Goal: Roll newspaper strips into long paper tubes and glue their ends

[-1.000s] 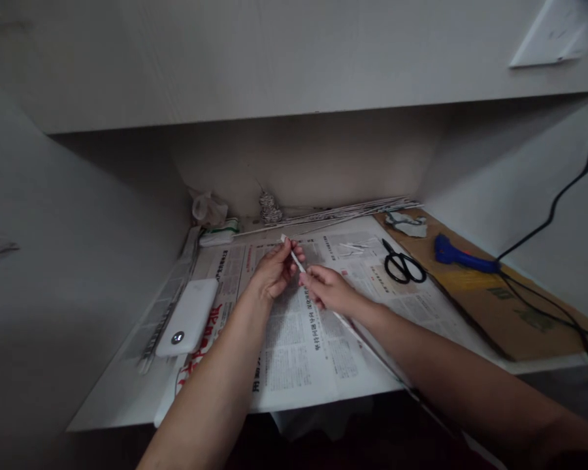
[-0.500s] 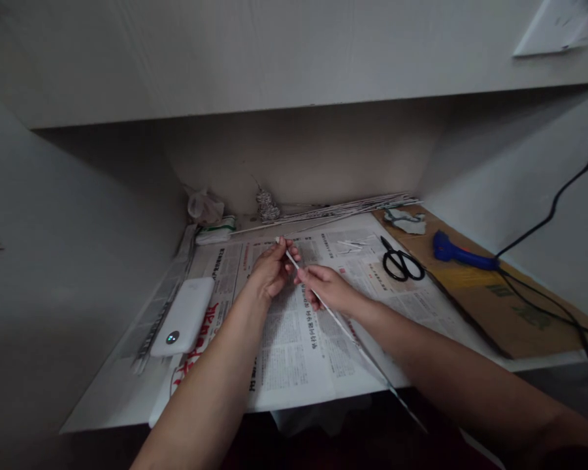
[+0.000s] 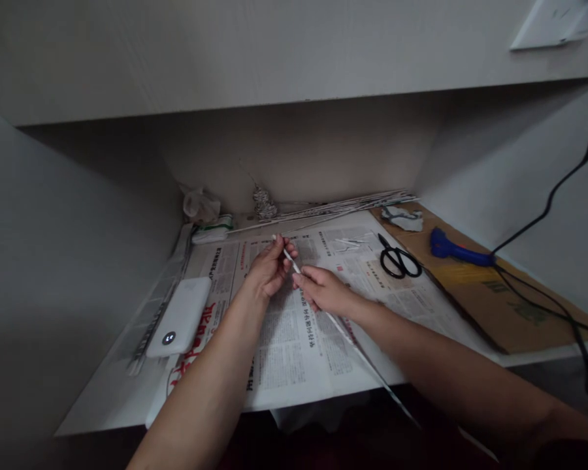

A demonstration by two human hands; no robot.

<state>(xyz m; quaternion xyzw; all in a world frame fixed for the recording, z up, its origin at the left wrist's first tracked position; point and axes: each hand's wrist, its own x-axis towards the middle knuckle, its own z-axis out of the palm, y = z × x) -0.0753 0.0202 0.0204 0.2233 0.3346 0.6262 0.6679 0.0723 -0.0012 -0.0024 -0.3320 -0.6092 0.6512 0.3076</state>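
Observation:
A thin rolled paper stick (image 3: 345, 334) runs slantwise through both hands, from a tip just above my left fingers down past the shelf's front edge. My left hand (image 3: 269, 266) is closed and pinches it near the upper tip. Just below and to the right, my right hand (image 3: 323, 287) grips it between thumb and fingers. Both hands are over newspaper (image 3: 284, 352) spread on the white surface. Several short paper pieces (image 3: 353, 243) lie beyond my right hand, beside black-handled scissors (image 3: 399, 258).
At the back lie a bundle of long paper sticks (image 3: 343, 207), a twisted paper cone (image 3: 263, 203) and a plastic bag (image 3: 200, 205). A white power bank (image 3: 179, 320) is on the left. On the right, a blue glue gun (image 3: 463, 251) with a black cord rests on cardboard (image 3: 500, 307).
The view has shifted slightly. Both hands keep their hold on the paper stick, which looks turned a little, with more dark print showing between the hands.

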